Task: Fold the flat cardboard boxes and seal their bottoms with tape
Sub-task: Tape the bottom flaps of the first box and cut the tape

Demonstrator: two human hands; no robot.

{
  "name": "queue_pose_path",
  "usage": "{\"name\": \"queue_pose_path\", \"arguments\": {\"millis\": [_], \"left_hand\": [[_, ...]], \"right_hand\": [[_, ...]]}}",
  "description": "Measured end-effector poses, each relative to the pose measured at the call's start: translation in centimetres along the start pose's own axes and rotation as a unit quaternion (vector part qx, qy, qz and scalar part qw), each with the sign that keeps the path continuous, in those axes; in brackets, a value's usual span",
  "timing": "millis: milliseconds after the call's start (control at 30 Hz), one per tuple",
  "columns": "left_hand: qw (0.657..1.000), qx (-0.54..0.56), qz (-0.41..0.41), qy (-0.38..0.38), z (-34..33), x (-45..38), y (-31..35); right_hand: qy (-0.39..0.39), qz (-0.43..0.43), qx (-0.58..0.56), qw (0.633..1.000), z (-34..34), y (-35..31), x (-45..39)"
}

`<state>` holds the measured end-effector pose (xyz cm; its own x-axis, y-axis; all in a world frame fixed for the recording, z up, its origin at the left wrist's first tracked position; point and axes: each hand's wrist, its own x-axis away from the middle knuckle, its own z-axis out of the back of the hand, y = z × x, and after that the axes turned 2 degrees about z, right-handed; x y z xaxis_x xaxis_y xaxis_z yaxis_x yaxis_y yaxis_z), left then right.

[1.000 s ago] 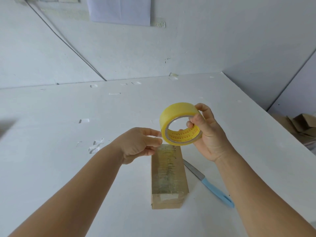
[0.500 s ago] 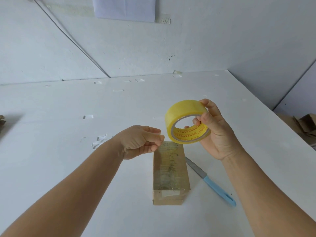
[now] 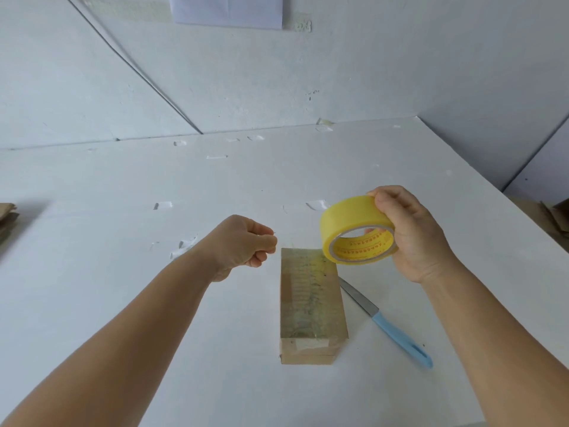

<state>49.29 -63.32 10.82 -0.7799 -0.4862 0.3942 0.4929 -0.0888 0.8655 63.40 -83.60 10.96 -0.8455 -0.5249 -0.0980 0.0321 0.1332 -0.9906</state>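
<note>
The broad white table (image 3: 123, 303) fills your view. On it, between your forearms, lies the small brown cardboard box (image 3: 311, 306), its top glossy with clear tape. Your right hand (image 3: 409, 235) grips the yellow roll of clear packing tape (image 3: 354, 223) above the box's far right corner. Your left hand (image 3: 243, 245) hovers left of the box, fingers curled in, thumb and forefinger pinched; whether they hold tape, you cannot tell. A blue-handled knife (image 3: 388, 322) lies just right of the box.
</note>
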Motion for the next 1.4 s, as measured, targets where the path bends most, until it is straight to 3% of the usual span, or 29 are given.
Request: {"name": "queue_pose_path", "arguments": {"millis": [467,1133,1400], "left_hand": [[0.995,-0.099,-0.009,0.011,1.3,-0.8,-0.9],[0.996,-0.088,-0.001,0.013,0.3,-2.1,-3.8],[0.999,-0.018,0.030,-0.041,-2.0,-3.0,-6.5]], "right_hand": [[-0.004,0.002,0.278,0.961,2.7,1.0,0.8],[-0.007,-0.049,0.299,0.953,2.8,3.2,1.0],[-0.018,-0.083,0.261,0.961,1.5,5.7,1.8]]}}
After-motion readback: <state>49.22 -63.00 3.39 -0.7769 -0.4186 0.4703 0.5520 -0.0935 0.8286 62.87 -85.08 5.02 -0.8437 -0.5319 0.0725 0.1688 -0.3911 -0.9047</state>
